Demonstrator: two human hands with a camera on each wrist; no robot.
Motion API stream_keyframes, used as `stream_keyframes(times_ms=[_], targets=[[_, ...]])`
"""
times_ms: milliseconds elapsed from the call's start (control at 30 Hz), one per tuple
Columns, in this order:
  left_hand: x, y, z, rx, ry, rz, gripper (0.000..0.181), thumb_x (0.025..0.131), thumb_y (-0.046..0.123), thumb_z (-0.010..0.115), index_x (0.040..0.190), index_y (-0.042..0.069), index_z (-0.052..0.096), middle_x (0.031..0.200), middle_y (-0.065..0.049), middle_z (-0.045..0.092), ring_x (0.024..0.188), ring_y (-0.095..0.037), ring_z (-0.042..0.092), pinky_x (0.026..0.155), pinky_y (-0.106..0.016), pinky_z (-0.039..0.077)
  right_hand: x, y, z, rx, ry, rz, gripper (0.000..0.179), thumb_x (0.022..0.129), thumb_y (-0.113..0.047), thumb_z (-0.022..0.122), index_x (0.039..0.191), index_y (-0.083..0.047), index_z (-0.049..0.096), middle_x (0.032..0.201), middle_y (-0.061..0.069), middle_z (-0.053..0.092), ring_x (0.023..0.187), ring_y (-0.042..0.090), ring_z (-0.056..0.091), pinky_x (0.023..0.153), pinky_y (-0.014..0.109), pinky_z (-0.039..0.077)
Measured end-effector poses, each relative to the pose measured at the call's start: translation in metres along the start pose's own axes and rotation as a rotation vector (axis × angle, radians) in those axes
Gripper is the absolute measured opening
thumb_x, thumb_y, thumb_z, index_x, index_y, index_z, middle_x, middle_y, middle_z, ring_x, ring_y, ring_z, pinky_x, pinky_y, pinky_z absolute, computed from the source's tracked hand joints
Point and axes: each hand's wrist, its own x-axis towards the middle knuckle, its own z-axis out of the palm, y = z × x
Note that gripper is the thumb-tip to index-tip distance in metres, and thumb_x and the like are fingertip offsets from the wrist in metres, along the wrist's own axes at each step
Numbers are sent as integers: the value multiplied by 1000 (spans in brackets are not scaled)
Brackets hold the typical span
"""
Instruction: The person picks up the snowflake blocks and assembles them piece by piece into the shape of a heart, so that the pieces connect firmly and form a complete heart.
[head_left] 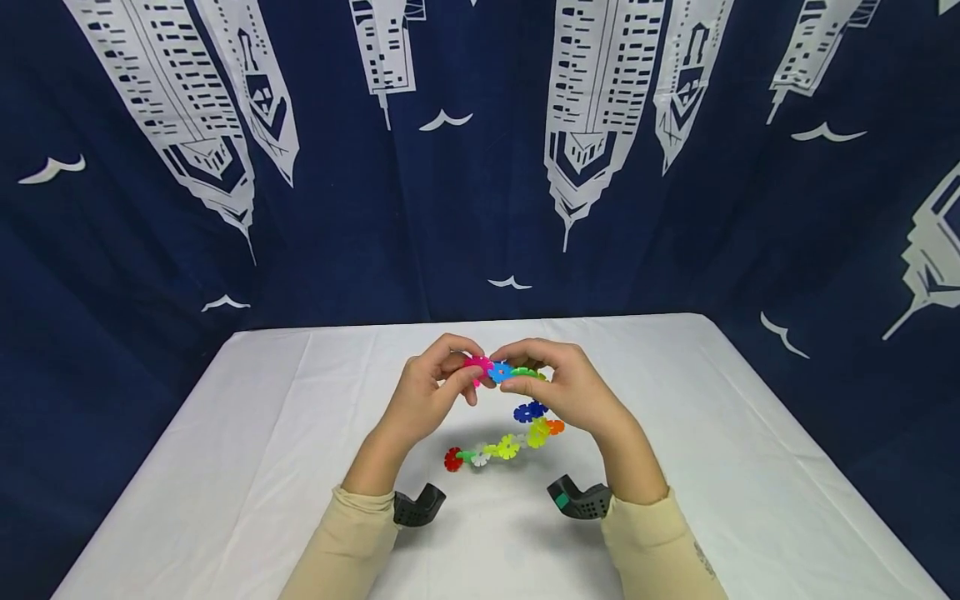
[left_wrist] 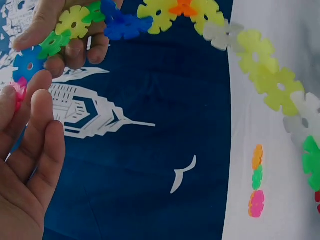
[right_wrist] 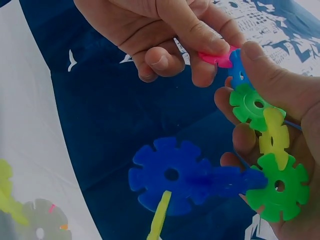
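Observation:
My left hand pinches a pink flower-shaped disc between thumb and fingers. The right hand holds a light blue disc at the upper end of a chain of interlocking flower discs. In the right wrist view the pink disc touches the blue one's edge; how deep they interlock I cannot tell. Green and yellow discs of the chain lie along the right palm. Below, the chain hangs through dark blue, yellow, orange and clear discs to a red disc.
A table with a white cloth lies beneath the hands. In the left wrist view, orange, green and pink discs sit on that cloth. A navy curtain with white buildings and birds hangs behind. Each wrist wears a black camera mount.

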Motion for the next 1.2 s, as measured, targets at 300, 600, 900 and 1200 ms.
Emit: stream_keyframes(times_ms=[300,600,900,1200], targets=[[2,8,4,35,46,118,19,92,-2,66,108,3,58,80,-13,74,53,-10,63,46,-20,37,0,-6,-1,-8,44,-96,29,83,-8,79,111,-8,74,103,3,75,90,11,67,79,25,58],[2,5,4,2,53,96,21,93,-1,65,111,3,57,82,-14,74,53,-13,63,49,-22,43,0,-7,1,-25,37,-83,31,85,-11,79,115,-10,72,107,0,75,89,10,66,80,26,57],[0,1,3,42,47,76,19,94,3,66,112,7,60,75,-8,72,54,-11,62,58,-23,49,0,-7,4,-84,49,-73,30,84,-16,81,113,-13,73,105,-3,74,81,11,63,78,25,56],[1,-1,2,42,42,88,19,94,4,66,112,6,60,72,-7,70,54,-10,62,56,-23,47,0,-6,3,-76,41,-75,30,84,-15,81,113,-13,73,104,-2,74,79,13,63,78,25,57]])
